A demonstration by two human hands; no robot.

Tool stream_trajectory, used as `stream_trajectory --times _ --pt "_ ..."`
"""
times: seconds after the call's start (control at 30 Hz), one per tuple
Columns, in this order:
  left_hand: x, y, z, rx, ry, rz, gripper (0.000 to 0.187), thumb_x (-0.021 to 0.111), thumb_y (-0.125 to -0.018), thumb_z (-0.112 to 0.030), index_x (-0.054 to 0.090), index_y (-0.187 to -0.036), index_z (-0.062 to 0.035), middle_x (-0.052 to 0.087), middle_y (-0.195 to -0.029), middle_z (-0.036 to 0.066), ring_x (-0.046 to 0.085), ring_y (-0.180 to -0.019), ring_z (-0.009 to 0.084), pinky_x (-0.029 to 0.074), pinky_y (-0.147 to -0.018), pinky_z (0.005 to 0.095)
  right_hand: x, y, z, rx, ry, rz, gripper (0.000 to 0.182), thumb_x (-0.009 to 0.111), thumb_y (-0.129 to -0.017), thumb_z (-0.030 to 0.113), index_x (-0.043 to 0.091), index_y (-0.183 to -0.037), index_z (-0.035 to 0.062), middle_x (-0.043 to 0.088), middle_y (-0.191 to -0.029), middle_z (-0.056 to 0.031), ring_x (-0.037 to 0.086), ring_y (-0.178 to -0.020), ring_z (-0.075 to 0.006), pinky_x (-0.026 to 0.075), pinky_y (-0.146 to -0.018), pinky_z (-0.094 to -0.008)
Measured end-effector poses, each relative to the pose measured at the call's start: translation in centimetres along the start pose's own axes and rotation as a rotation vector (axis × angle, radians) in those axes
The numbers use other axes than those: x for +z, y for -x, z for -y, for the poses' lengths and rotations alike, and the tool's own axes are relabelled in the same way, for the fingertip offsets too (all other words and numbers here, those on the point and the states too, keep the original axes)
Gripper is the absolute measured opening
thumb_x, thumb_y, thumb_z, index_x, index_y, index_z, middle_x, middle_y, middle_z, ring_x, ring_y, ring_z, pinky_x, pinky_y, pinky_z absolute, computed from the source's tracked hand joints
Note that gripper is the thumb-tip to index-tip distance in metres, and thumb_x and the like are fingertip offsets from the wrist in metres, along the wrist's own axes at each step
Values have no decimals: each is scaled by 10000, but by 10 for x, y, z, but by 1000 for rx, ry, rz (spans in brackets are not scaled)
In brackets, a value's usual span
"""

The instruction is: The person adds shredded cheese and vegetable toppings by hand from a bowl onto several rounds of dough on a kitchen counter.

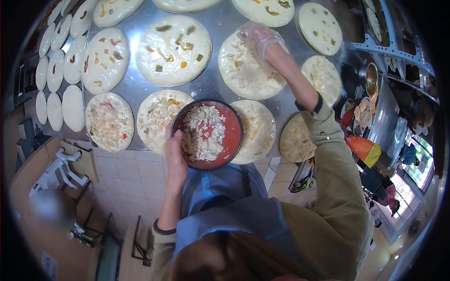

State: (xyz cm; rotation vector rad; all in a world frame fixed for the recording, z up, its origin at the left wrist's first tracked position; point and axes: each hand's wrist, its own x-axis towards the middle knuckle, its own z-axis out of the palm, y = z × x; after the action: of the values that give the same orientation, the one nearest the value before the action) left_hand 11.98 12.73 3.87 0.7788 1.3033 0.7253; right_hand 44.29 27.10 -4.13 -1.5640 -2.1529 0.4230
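My left hand (176, 157) grips the rim of a round bowl (234, 143), dark outside and red inside, tilted toward me. White crumbly topping (202, 133) fills much of its left side. In a clear plastic glove, my right hand (258, 40) is over the far edge of a round dough (241, 70) strewn with the same crumbs; its fingers are too blurred to make out. Just behind the bowl lie two more crumb-topped dough rounds, one on the left (157, 112) and one on the right (258, 131).
Several glossy dough rounds with colored strips (173, 51) cover the metal table (213, 93). Smaller plain ovals (73, 107) sit at the left. Metal bowls (370, 77), an orange and yellow packet (364, 150) and a blue perforated rack (389, 50) stand at the right. People are in the right background.
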Motion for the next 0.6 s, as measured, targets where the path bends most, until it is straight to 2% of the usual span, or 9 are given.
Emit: stream_trajectory --times 0.07,0.1,0.2,0.23,0.3,0.4,0.5,0.6 --pt "-6 0 6 24 -16 -8 473 412 -911 -354 445 -1211 10 511 -1176 100 486 -1084 167 362 -950 312 -2 2 14 99 -264 10 191 388 -883 65 557 -870 -21 560 -831 -197 544 -754 -335 450 -709 -386" --pt "-6 1 6 19 -12 -16 470 411 -911 -354 447 -1206 10 512 -1172 99 487 -1081 167 362 -950 313 -3 4 21 150 -393 14 192 382 -886 68 553 -873 -18 555 -842 -198 535 -753 -339 445 -716 -390" --pt "-7 3 5 1 -6 -30 461 410 -910 -353 453 -1192 10 513 -1160 99 488 -1073 169 361 -949 315 0 7 29 -99 -13 111 177 391 -883 90 543 -902 0 549 -907 -186 527 -786 -339 436 -745 -395" --pt "-9 2 7 -7 -8 -29 459 409 -910 -353 454 -1187 10 512 -1158 100 488 -1072 170 360 -950 317 4 11 33 -17 -47 140 168 420 -856 67 545 -953 8 539 -972 -170 525 -856 -323 437 -779 -388" --pt "-9 4 6 -61 25 -59 456 409 -910 -352 454 -1183 10 510 -1157 101 486 -1070 172 359 -950 318 12 21 40 149 -114 196 263 478 -801 20 547 -1054 24 519 -1103 -139 521 -997 -292 438 -847 -375" --pt "-2 9 -6 -149 88 -121 454 410 -910 -350 453 -1182 11 507 -1159 103 483 -1072 173 358 -950 320 16 34 54 -187 110 15 294 470 -795 9 551 -1076 36 534 -1105 -142 513 -1017 -311 425 -901 -370" --pt "-5 6 -3 -98 50 -95 453 411 -908 -347 453 -1181 12 507 -1159 103 483 -1073 173 358 -950 320 14 31 50 -122 125 52 255 504 -810 25 581 -1053 34 579 -1076 -115 555 -987 -259 451 -884 -331" --pt "-8 3 0 -22 -4 -41 453 410 -907 -342 450 -1185 13 506 -1161 102 483 -1075 175 358 -950 320 -17 19 63 546 -485 50 193 539 -837 59 613 -1010 15 625 -1013 -91 591 -914 -178 483 -817 -279"
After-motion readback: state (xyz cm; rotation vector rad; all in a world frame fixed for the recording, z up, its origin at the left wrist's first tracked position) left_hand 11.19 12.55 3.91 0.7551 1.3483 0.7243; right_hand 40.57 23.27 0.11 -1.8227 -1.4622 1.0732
